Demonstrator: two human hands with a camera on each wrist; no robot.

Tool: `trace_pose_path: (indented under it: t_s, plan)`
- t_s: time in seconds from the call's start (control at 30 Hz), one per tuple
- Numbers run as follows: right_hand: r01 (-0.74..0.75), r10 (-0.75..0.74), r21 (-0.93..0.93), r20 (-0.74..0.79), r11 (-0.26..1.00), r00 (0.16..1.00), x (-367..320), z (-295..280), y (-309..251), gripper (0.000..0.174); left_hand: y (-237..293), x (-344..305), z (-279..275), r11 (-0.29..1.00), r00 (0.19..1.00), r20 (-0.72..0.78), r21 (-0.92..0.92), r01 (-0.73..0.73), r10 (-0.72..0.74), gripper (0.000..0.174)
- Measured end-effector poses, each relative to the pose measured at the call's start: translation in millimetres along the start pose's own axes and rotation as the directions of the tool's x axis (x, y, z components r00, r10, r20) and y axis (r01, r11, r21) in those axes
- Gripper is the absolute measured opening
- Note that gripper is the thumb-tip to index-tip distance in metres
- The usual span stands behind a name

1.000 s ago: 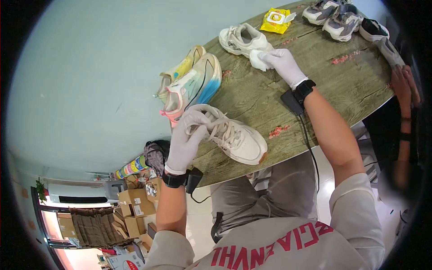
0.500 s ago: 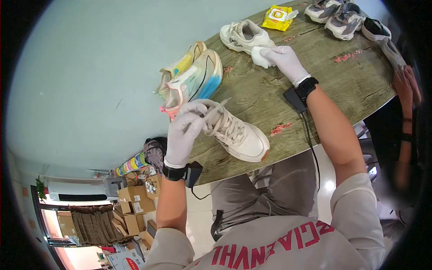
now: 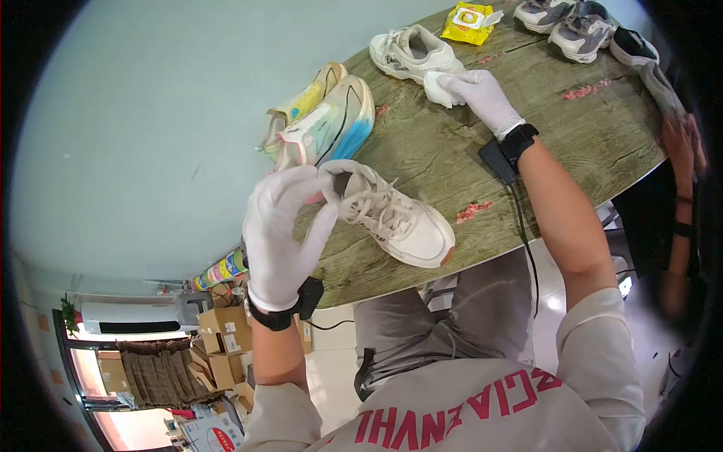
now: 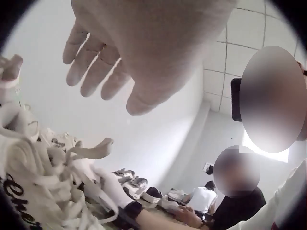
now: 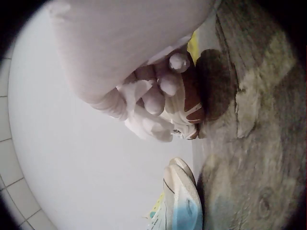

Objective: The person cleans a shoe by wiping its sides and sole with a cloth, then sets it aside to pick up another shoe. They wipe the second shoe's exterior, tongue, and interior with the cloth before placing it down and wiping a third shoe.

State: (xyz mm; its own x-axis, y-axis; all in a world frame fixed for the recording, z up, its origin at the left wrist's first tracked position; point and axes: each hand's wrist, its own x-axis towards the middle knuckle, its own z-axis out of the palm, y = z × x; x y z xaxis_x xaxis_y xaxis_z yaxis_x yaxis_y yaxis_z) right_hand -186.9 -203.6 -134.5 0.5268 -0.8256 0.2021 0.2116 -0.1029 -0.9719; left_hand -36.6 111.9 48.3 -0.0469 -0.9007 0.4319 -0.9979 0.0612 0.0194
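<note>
In the head view my gloved left hand (image 3: pixel 282 233) is beside the heel of a cream lace-up shoe (image 3: pixel 414 233) at the near table edge. Its fingers are relaxed and spread in the left wrist view, and this hand (image 4: pixel 148 43) holds nothing; the shoe's loose laces (image 4: pixel 93 151) lie below. My gloved right hand (image 3: pixel 489 102) pinches a crumpled white wipe (image 3: pixel 440 92) at the toe of a second white shoe (image 3: pixel 403 56). From the right wrist, the wipe (image 5: pixel 148 127) hangs between the thumb and bent fingers of that hand (image 5: pixel 129 48).
Multicoloured shoes (image 3: pixel 335 124) stand by the wall, left of the hands. A yellow wipe packet (image 3: pixel 468 24) with a raised lid lies at the far edge. Grey-white shoes (image 3: pixel 580 34) are at the far right, near another person's hands (image 3: pixel 681 143). A cable hangs from each wrist.
The left hand has let go of the cream shoe's lace and moved back to the left, fingers opening. The lace has dropped onto the shoe. The right hand still pinches the wipe.
</note>
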Motion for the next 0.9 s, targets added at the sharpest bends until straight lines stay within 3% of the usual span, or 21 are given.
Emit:
trace_pose_path:
  t_s: [0.07, 0.2, 0.27, 0.3, 0.4, 0.47, 0.5, 0.6, 0.63, 0.73, 0.8, 0.87, 0.9]
  plan:
    - [-0.061, 0.064, -0.075, 0.028, 0.995, 0.998, 3, -5, 2, 0.034, 6, 10, 13, 0.949, 0.977, -0.06, -0.255, 0.184, -0.206, 0.026]
    - [-0.07, 0.076, -0.091, 0.07, 0.993, 0.995, 7, -7, 9, 0.035, -3, 25, 29, 0.949, 0.975, -0.017, -0.236, 0.211, -0.221, 0.026]
    - [-0.009, 0.009, 0.015, -0.008, 1.0, 1.0, 1, 0, 6, 0.034, 5, 32, 17, 0.966, 0.974, 0.145, -0.167, 0.197, -0.174, 0.027]
    - [-0.008, 0.009, 0.017, -0.015, 1.0, 1.0, 1, 0, 5, 0.034, 5, 30, 16, 0.967, 0.975, 0.147, -0.167, 0.19, -0.166, 0.027]
    - [-0.002, 0.002, 0.019, 0.003, 1.0, 1.0, 1, -1, 5, 0.034, 8, 24, 16, 0.914, 0.954, 0.229, -0.312, 0.259, -0.192, 0.024]
    - [-0.064, 0.071, -0.112, 0.06, 0.992, 0.996, 3, -6, -1, 0.034, 20, 25, 20, 0.982, 0.953, 0.246, -0.115, -0.152, 0.176, 0.042]
    - [-0.065, 0.073, -0.114, 0.064, 0.991, 0.995, 4, -7, 0, 0.034, 28, 20, 31, 0.984, 0.94, 0.29, -0.088, -0.158, 0.177, 0.05]
    - [-0.088, 0.097, -0.142, 0.059, 0.986, 0.994, 2, -5, 0, 0.035, 28, 15, 42, 0.969, 0.915, 0.337, 0.023, -0.245, 0.224, 0.05]
    - [-0.057, 0.062, -0.089, 0.044, 0.994, 0.997, -1, -1, -2, 0.033, 24, 12, 44, 0.974, 0.942, 0.249, -0.046, -0.22, 0.225, 0.037]
    - [-0.029, 0.029, -0.03, 0.006, 0.999, 1.0, 1, 0, 3, 0.032, 11, 5, 27, 0.969, 0.932, 0.265, -0.068, -0.237, 0.246, 0.031]
    - [-0.029, 0.029, -0.026, 0.008, 0.999, 1.0, 1, 0, 3, 0.032, 10, -3, 21, 0.973, 0.944, 0.248, 0.024, -0.229, 0.216, 0.034]
    - [-0.027, 0.029, -0.065, 0.034, 0.998, 0.999, -3, -1, -4, 0.031, 9, -7, 16, 0.971, 0.96, 0.263, 0.186, -0.148, 0.096, 0.033]
    - [-0.029, 0.032, -0.064, 0.037, 0.998, 0.999, -3, 0, -3, 0.031, 7, -6, 8, 0.977, 0.954, 0.277, 0.141, -0.161, 0.117, 0.02]
